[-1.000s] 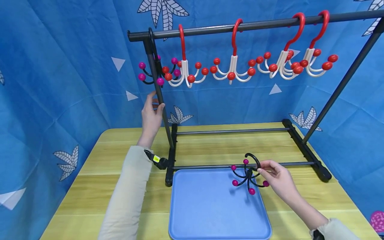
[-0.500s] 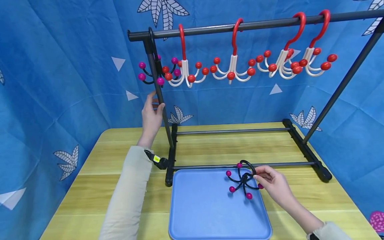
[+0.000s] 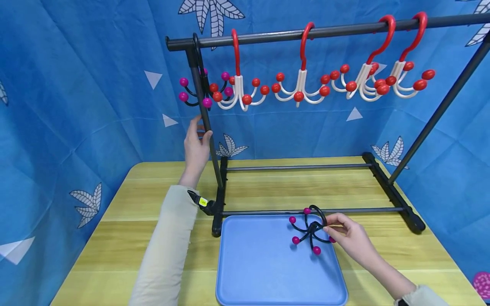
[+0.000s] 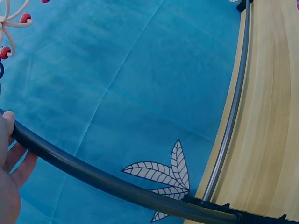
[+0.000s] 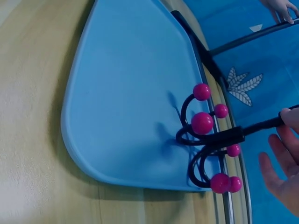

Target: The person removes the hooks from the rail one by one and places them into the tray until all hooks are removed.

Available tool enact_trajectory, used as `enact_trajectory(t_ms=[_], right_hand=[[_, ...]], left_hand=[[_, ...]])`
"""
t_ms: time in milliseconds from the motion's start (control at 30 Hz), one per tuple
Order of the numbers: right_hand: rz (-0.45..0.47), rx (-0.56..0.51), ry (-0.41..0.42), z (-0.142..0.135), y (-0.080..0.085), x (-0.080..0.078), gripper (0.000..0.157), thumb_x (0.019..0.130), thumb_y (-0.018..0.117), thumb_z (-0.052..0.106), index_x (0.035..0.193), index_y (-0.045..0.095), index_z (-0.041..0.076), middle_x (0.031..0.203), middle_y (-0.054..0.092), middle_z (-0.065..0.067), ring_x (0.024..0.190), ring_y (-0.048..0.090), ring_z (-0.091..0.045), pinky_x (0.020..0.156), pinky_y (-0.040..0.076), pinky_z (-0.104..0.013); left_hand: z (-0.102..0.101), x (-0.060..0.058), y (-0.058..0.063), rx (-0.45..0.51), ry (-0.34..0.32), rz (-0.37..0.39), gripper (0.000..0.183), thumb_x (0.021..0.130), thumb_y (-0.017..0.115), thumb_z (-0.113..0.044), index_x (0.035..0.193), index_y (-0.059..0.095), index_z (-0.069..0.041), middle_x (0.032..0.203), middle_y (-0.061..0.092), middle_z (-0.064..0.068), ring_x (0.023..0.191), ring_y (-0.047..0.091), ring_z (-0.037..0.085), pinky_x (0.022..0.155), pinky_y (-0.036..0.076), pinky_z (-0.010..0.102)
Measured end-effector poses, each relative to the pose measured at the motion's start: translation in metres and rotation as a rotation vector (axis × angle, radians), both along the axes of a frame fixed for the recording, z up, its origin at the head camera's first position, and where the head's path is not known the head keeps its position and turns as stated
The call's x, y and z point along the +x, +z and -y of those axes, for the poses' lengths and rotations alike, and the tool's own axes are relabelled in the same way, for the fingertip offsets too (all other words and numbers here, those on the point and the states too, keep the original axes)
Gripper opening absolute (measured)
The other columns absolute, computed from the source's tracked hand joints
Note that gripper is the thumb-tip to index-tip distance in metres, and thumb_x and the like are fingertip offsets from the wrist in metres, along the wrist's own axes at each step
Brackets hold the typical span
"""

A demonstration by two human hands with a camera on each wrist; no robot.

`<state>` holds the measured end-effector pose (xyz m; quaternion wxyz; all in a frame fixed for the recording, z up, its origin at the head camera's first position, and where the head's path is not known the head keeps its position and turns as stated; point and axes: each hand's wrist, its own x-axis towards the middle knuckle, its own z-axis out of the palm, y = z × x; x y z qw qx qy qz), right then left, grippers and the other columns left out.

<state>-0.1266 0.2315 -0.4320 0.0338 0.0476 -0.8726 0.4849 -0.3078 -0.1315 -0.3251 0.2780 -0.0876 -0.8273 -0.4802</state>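
Having lowered the black hook onto the blue tray, the right hand still pinches it, while the left hand grips the rack post as before.

The table looked like pale yellow wood with visible grain and a soft satin finish. The tray was smooth, matt blue plastic. The hook pinched by the right hand looked like black plastic, faintly shiny, tipped with glossy magenta balls. The rack had dark, smooth, semi-matt metal tubes, and its lower rails gleamed more brightly. The hanging hooks were glossy red and white plastic. The backdrop was creased, matt blue cloth printed with white leaves. The sleeve was soft, matt beige cloth.
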Motion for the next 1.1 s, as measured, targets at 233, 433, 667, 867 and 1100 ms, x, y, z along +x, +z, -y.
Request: enact_trajectory(t_ms=[233, 433, 667, 867, 1100], right_hand=[[0.02, 0.088, 0.105, -0.008, 0.002, -0.002, 0.016, 0.082, 0.064, 0.0, 0.098, 0.06, 0.001, 0.097, 0.063, -0.012, 0.09, 0.062, -0.026, 0.072, 0.053, -0.027], [-0.009, 0.278, 0.169, -0.02, 0.011, -0.01, 0.017, 0.082, 0.061, -0.002, 0.098, 0.061, 0.006, 0.096, 0.064, -0.005, 0.09, 0.061, -0.023, 0.077, 0.052, -0.036], [-0.14, 0.419, 0.14, -0.032, 0.045, -0.028, 0.013, 0.087, 0.059, 0.006, 0.099, 0.063, 0.007, 0.095, 0.065, -0.007, 0.087, 0.063, -0.026, 0.072, 0.052, -0.038], [-0.295, 0.475, 0.048, -0.034, 0.086, -0.041, 0.011, 0.089, 0.058, 0.011, 0.097, 0.063, 0.006, 0.09, 0.065, -0.009, 0.083, 0.063, -0.029, 0.065, 0.052, -0.038], [-0.425, 0.515, -0.05, -0.04, 0.128, -0.059, 0.013, 0.089, 0.057, 0.011, 0.098, 0.062, 0.004, 0.088, 0.064, -0.012, 0.078, 0.061, -0.028, 0.06, 0.045, -0.019]], left_hand=[[0.0, 0.001, -0.001, 0.002, -0.006, -0.016, 0.054, 0.088, 0.046, -0.039, 0.135, 0.036, -0.015, 0.111, 0.052, 0.015, 0.099, 0.054, 0.028, 0.085, 0.047, 0.039], [0.001, 0.0, 0.0, 0.013, -0.008, -0.002, 0.048, 0.09, 0.049, -0.031, 0.134, 0.037, -0.017, 0.11, 0.054, 0.012, 0.098, 0.056, 0.026, 0.084, 0.047, 0.038], [0.002, -0.002, -0.002, 0.021, -0.004, 0.013, 0.047, 0.091, 0.051, -0.027, 0.135, 0.037, -0.018, 0.112, 0.055, 0.013, 0.098, 0.056, 0.027, 0.085, 0.047, 0.038], [0.002, 0.0, -0.002, 0.027, 0.009, 0.023, 0.047, 0.09, 0.05, -0.03, 0.134, 0.038, -0.021, 0.111, 0.056, 0.01, 0.098, 0.056, 0.024, 0.083, 0.047, 0.037], [0.001, 0.0, -0.001, 0.026, 0.013, 0.012, 0.045, 0.091, 0.052, -0.023, 0.134, 0.039, -0.02, 0.11, 0.057, 0.01, 0.097, 0.056, 0.025, 0.081, 0.047, 0.038]])
